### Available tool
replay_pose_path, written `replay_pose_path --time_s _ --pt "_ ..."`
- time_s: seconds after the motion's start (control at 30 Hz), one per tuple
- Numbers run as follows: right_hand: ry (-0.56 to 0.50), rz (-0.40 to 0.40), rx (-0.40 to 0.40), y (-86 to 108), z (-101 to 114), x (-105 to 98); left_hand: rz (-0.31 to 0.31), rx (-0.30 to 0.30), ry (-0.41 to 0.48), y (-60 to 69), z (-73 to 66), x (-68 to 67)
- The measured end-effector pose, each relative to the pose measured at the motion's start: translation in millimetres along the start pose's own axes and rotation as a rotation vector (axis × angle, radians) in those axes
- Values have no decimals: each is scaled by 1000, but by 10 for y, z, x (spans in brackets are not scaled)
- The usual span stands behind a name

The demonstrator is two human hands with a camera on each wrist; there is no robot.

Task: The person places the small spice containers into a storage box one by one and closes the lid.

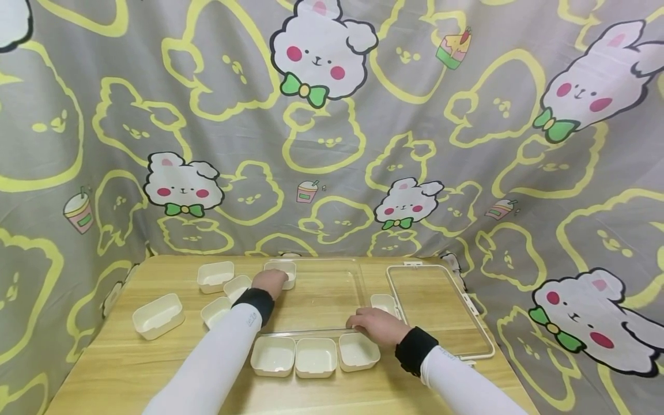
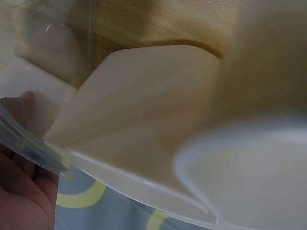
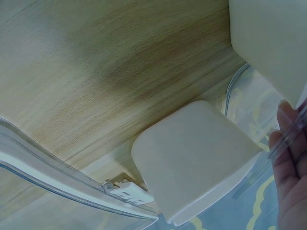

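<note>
A clear plastic bin lies on the table between both hands. My left hand grips its left wall; in the left wrist view the thumb lies over the rim and the fingers outside it. A small cream container sits in the bin's back left corner beside that thumb, partly hidden by the hand. At the bin's right wall, near the front corner, my right hand holds the rim. The right fingers show against the clear edge. Another cream container stands just behind the right hand.
Three cream containers line the bin's front side. Several more, including a larger one, stand at the left. A white-rimmed clear lid with clips lies at the right. A patterned curtain hangs behind the table.
</note>
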State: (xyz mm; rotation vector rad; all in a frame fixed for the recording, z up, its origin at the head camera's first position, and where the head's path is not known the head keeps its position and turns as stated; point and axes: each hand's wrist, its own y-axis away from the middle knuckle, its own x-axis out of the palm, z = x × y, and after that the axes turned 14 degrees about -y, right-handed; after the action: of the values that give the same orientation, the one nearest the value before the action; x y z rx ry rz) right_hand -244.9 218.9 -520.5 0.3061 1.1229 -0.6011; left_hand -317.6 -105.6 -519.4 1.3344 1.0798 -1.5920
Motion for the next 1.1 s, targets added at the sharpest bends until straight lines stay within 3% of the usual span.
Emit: replay_pose_path --time_s 0.47,0.63,0.93,1.1 --pt "3 10 0 -9 30 6 -19 7 -8 14 -4 78" --pt "2 11 4 -10 39 4 -24 -6 -5 33 -31 31" --pt "-3 8 17 -17 19 2 -55 31 -4 -29 -68 0" --pt "-3 6 17 -10 17 3 -92 42 3 23 -86 -118"
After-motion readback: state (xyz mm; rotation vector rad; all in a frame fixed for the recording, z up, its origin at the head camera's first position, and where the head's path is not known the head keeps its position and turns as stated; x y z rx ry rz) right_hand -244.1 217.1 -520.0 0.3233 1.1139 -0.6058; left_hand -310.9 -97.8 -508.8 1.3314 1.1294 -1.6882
